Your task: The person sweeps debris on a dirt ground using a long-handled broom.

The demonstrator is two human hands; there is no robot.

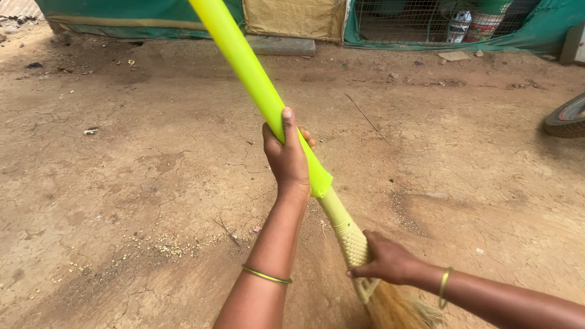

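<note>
Head view: my left hand (286, 155) wraps the broom's (262, 91) yellow-green handle; below it, my right hand (387, 261) clasps the textured collar above the bristles (393, 307).

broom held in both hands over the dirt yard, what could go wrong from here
1. The left hand grips the loose yellow-green sleeve, not the bare handle; it might slide.
2. The right hand sits right by the bristles, so leverage looks poor.
3. The raised end could catch the green tarp ahead.
</note>
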